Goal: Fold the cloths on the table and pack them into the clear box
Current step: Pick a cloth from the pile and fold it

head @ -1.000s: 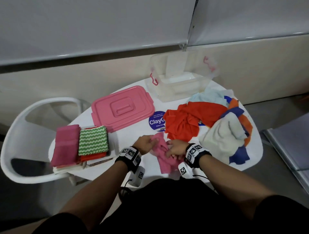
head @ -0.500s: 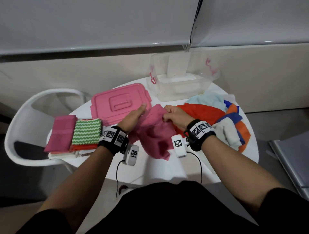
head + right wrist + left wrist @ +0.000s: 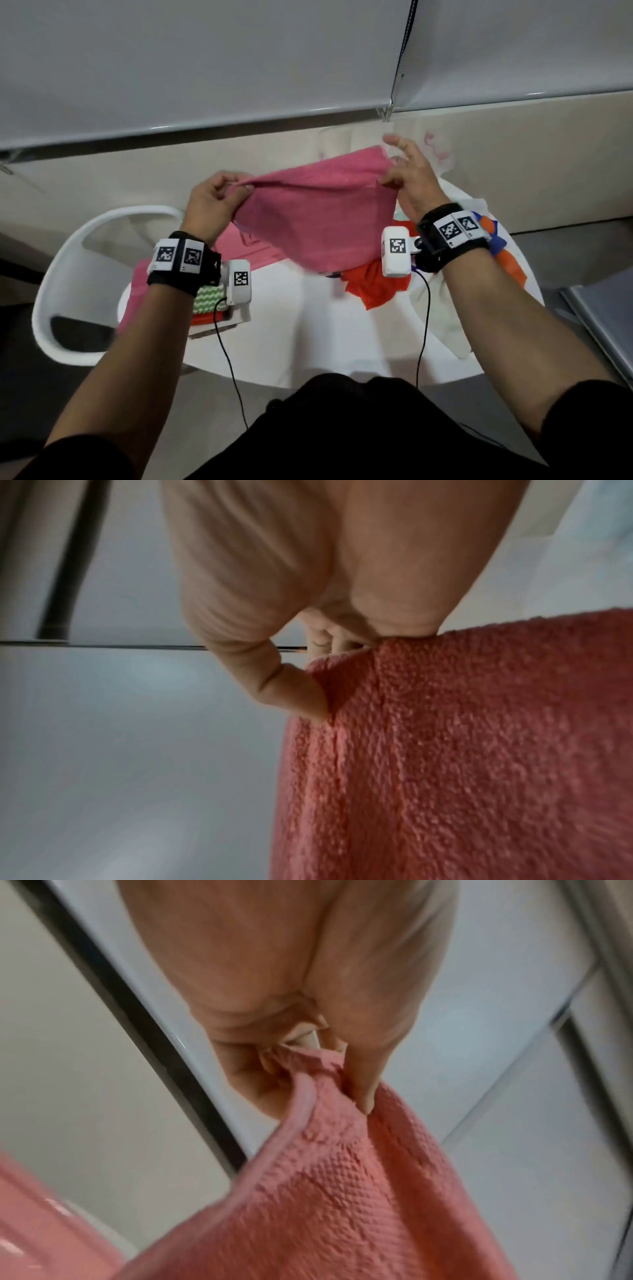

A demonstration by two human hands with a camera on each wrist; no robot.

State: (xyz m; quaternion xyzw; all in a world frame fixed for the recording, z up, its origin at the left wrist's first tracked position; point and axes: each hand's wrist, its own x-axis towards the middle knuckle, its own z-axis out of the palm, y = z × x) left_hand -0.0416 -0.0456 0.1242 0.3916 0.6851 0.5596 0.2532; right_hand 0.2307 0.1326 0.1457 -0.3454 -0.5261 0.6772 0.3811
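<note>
From the head view, one pink cloth (image 3: 318, 219) hangs spread in the air above the white table (image 3: 308, 335), between two hands: the left hand (image 3: 214, 202) pinches one top corner, the right hand (image 3: 409, 180) pinches the other with its remaining fingers splayed. The cloth hides most of the clear box (image 3: 334, 140) and pink lid (image 3: 236, 245). One folded stack (image 3: 209, 305) lies left, one loose pile (image 3: 373, 287) right. The left wrist view shows thumb and fingers clamped on a bunched corner. The right wrist view shows the thumb (image 3: 291, 693) pressing the edge.
</note>
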